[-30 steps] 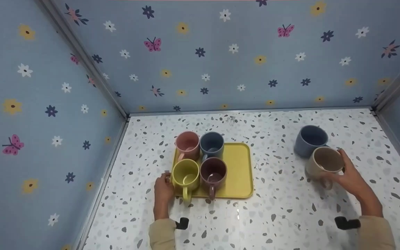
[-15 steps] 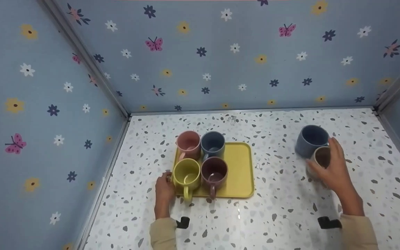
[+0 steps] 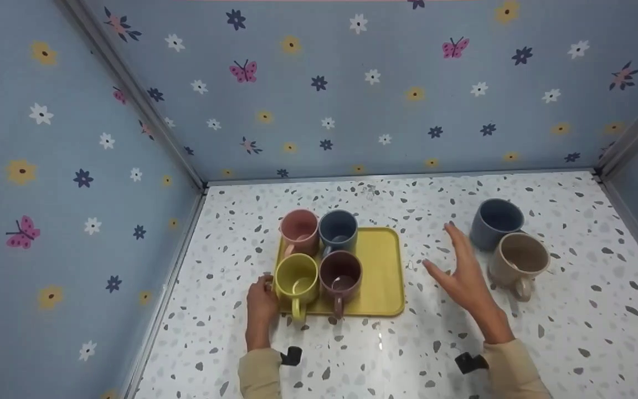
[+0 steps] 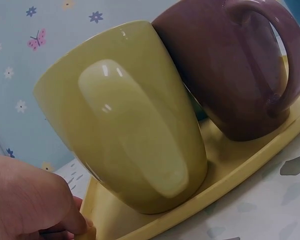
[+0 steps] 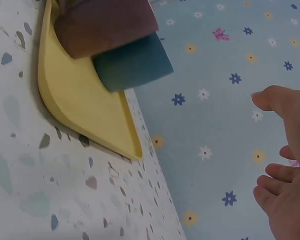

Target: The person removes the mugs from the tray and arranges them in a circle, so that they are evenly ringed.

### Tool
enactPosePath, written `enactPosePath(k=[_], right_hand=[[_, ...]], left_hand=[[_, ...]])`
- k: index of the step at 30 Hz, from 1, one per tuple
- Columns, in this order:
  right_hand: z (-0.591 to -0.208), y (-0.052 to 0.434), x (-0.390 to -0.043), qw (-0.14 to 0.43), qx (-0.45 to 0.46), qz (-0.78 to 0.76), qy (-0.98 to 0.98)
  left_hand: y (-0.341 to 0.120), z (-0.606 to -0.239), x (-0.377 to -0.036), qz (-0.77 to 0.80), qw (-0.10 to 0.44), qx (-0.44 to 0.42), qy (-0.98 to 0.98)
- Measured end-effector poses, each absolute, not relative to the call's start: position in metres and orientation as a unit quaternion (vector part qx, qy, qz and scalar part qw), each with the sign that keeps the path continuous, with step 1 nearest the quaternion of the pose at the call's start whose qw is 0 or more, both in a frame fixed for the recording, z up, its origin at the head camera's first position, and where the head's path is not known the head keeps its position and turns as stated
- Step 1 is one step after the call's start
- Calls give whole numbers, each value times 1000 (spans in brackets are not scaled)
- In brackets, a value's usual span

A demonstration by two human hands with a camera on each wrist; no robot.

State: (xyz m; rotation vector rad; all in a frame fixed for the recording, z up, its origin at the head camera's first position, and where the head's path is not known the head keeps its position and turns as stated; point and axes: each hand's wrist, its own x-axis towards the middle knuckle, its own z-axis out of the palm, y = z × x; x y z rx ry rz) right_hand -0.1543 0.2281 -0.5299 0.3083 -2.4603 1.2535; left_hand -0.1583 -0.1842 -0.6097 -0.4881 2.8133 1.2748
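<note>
My left hand (image 3: 262, 302) grips the left edge of a yellow tray (image 3: 382, 277); in the left wrist view its curled fingers meet the rim. On the tray's left and middle stand a pink mug (image 3: 300, 224), a blue mug (image 3: 339, 228), a yellow mug (image 3: 297, 277) and a purple mug (image 3: 341, 274). My right hand (image 3: 466, 282) is in the air between the tray and two other mugs, fingers spread, holding nothing. Beside it at the right stand a beige mug (image 3: 518, 260) and a dark blue mug (image 3: 493, 224), close together.
The speckled table (image 3: 418, 354) meets a blue patterned wall (image 3: 352, 111) at the back. Another such wall (image 3: 75, 221) rises at the left, and part of one shows at the right. The tray's right part is bare.
My right hand has let go of the beige mug and moved left, toward the tray. The beige mug stays beside the dark blue one. My left hand has not moved.
</note>
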Motion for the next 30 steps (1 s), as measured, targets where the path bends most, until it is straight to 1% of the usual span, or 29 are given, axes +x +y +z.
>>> enactPosePath(k=[10,17,25,30], right_hand=[[-528,174,-155,112,162,438,-877],[-531,152,-155,88,188,463,-861],[-540,138,-154,87,203,461,-859],[-545,128,-151,58,203,472,-856]], left_hand=[[-185,-609,-158,403,11,-165,900],[-185,-610,-157,403,4,-157,902],[-183,-610,-157,408,0,-156,900],[-183,-611,-159,407,1,-160,899]])
